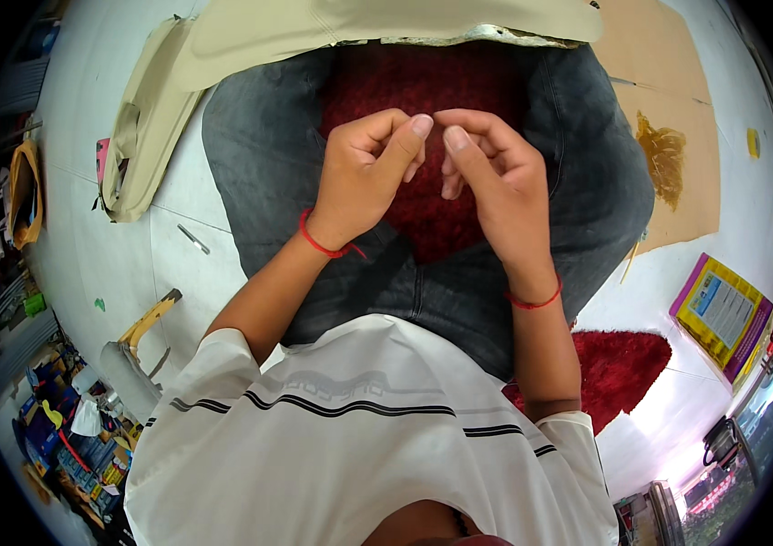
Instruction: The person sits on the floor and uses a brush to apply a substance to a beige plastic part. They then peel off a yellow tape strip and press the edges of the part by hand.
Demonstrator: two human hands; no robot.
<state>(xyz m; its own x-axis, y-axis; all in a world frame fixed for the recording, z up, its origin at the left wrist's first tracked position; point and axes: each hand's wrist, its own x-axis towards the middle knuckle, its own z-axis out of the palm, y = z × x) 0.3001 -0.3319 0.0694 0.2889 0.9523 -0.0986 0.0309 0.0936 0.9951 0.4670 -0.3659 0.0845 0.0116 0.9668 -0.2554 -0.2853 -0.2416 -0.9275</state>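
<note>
Above the gap between my knees, my left hand [370, 168] and my right hand [496, 173] are held up with their fingertips close together. On the left hand, thumb and forefinger press into a pinch. The right hand's fingers are curled, its thumb near the forefinger. Anything thin between the fingertips is too small to make out. Just beyond the hands, a beige sheet of cover material [386, 20] lies across my knees with a rough pale edge. Its folded flap [152, 127] hangs down on the left. Dark red shaggy carpet [446, 223] shows below the hands.
Cardboard [678, 82] with a brown glue-like patch [661, 159] lies at the right. A yellow and purple packet [723, 314] lies nearer. On the left floor are a slim silver tool [193, 238] and a wooden-handled tool [150, 323]. Piled boxes [86, 446] fill the lower left.
</note>
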